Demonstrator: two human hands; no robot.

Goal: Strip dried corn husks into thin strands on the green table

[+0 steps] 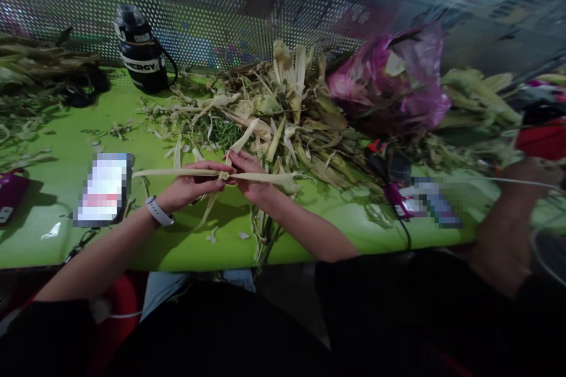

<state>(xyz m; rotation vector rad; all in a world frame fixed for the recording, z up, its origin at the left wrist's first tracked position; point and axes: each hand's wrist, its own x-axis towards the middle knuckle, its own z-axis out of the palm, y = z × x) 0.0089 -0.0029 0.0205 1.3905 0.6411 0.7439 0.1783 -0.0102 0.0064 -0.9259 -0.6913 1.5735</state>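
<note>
Between my two hands is a small knot of pale husk strips (224,176), with strips sticking out to the left, to the right, upward and down. My left hand (191,184), with a white band on its wrist, pinches the knot from the left. From the right, my right hand (248,175) has its fingers closed on the same strips. Behind the hands lies a heap of dry husks and leaves (309,123) on the green table (177,247). Some thin stalks (264,232) hang by the table's front edge below my right hand.
A phone (104,188) lies left of my hands, with a dark bottle (141,53) behind it. A pink plastic bag (393,85) stands behind right. Another person's arm (508,218) reaches in at the right, near a second phone (440,203).
</note>
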